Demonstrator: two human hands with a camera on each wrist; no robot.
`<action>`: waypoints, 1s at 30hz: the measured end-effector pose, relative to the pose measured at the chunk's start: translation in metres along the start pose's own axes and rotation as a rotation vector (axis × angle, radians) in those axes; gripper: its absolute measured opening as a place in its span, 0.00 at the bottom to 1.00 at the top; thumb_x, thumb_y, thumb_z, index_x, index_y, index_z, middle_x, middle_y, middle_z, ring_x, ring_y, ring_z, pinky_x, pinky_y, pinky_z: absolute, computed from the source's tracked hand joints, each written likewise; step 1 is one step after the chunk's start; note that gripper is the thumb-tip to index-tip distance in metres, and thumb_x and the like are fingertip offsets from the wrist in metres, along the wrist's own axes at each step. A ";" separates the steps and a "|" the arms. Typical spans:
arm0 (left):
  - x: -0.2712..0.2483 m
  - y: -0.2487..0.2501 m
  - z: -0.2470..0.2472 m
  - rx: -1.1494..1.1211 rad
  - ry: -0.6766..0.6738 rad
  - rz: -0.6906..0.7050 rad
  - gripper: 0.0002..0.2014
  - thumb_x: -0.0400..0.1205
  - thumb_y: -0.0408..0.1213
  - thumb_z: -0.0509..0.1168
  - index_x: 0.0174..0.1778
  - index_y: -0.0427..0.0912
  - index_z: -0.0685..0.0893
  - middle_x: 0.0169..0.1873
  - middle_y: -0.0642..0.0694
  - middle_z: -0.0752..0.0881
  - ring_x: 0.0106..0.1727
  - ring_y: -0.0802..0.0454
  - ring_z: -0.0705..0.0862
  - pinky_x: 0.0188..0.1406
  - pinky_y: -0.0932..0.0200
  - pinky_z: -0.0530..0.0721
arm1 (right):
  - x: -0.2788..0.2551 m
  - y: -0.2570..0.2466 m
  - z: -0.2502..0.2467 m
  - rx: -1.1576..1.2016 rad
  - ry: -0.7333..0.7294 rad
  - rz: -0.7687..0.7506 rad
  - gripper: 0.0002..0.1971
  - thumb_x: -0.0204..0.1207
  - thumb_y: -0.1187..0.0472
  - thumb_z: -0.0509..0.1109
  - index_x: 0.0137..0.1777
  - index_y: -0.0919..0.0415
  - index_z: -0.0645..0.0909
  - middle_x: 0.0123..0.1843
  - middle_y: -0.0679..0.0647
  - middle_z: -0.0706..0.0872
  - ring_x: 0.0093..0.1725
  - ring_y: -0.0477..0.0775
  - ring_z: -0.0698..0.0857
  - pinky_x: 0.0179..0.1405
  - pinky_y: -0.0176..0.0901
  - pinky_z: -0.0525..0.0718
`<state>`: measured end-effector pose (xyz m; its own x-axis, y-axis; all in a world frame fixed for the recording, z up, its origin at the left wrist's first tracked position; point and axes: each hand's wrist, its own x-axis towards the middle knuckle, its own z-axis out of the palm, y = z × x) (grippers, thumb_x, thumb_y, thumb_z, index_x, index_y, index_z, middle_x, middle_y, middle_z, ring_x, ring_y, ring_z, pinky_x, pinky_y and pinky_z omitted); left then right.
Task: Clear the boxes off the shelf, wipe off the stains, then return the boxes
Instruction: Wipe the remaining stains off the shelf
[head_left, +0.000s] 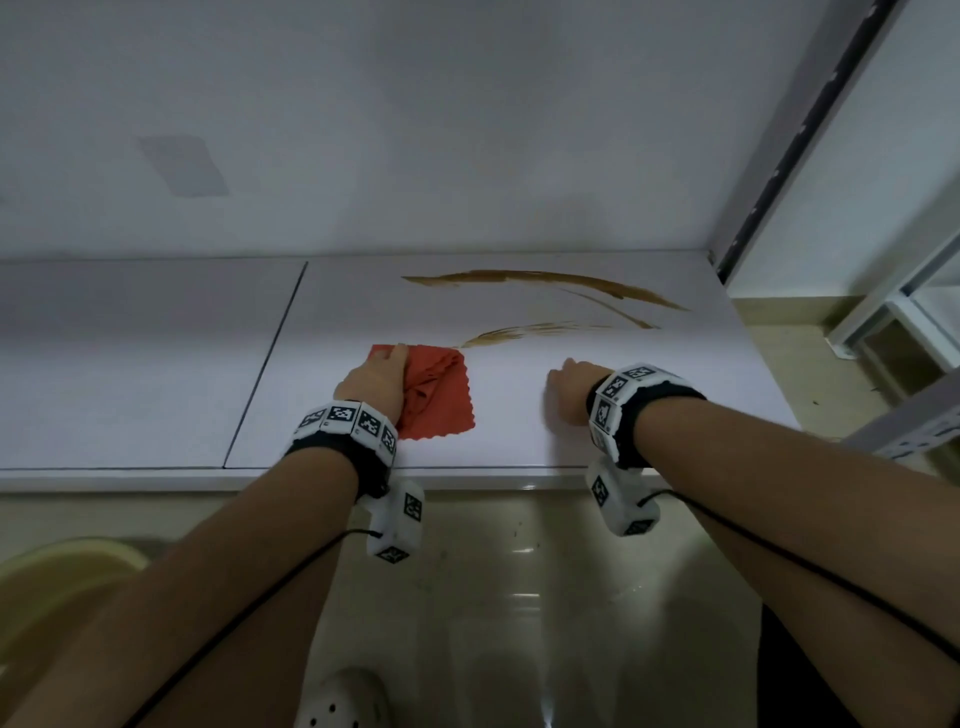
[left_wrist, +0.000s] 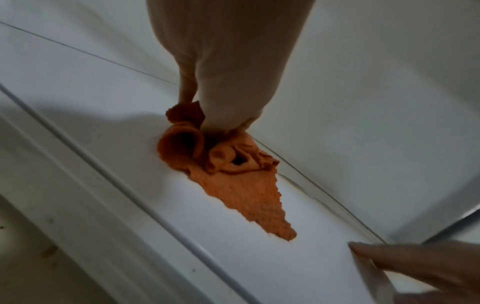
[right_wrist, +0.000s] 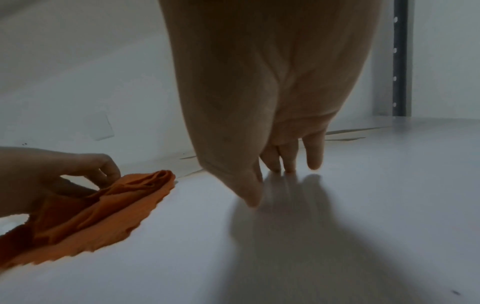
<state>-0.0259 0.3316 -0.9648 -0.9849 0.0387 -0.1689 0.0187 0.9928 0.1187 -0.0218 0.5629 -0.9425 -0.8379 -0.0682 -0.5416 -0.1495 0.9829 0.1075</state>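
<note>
The white shelf (head_left: 623, 415) carries brown streaked stains (head_left: 545, 280), a long one at the back and a shorter one (head_left: 519, 332) nearer me. An orange-red cloth (head_left: 441, 395) lies bunched on the shelf just left of the shorter streak. My left hand (head_left: 374, 382) rests on the cloth's left part, its curled fingers and thumb pinching the folds (right_wrist: 103, 216). My right hand (head_left: 571, 387) is to the cloth's right, fingers straight, its fingertips (right_wrist: 314, 164) touching the bare shelf. No boxes are in view.
A seam (head_left: 265, 364) splits the shelf board left of the cloth. The rack's slotted upright post (head_left: 810, 130) stands at the back right corner. Another rack (head_left: 909, 322) stands on the floor to the right. A yellow object (head_left: 52, 582) sits low on the left.
</note>
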 end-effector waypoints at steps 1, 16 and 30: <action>0.003 -0.003 0.001 -0.013 0.007 -0.023 0.19 0.83 0.30 0.52 0.71 0.42 0.68 0.67 0.38 0.75 0.62 0.36 0.80 0.59 0.45 0.80 | 0.006 0.000 0.001 -0.018 -0.019 -0.011 0.19 0.77 0.61 0.65 0.68 0.65 0.76 0.68 0.62 0.77 0.64 0.61 0.81 0.62 0.50 0.82; 0.068 0.036 0.009 -0.072 -0.097 0.048 0.33 0.85 0.50 0.57 0.80 0.33 0.59 0.80 0.35 0.62 0.81 0.40 0.61 0.80 0.52 0.61 | 0.021 0.006 -0.015 0.078 -0.017 -0.044 0.14 0.77 0.60 0.66 0.30 0.60 0.72 0.39 0.55 0.78 0.42 0.59 0.81 0.40 0.42 0.77; 0.036 0.017 -0.012 -0.152 -0.150 0.263 0.21 0.80 0.33 0.66 0.70 0.49 0.81 0.67 0.42 0.82 0.67 0.45 0.79 0.67 0.63 0.70 | 0.014 0.011 -0.011 0.031 0.019 -0.093 0.20 0.78 0.62 0.65 0.25 0.55 0.67 0.28 0.48 0.72 0.36 0.52 0.76 0.31 0.34 0.73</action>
<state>-0.0633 0.3483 -0.9569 -0.9132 0.3188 -0.2540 0.2318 0.9188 0.3195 -0.0412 0.5704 -0.9398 -0.8311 -0.1628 -0.5317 -0.2112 0.9769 0.0311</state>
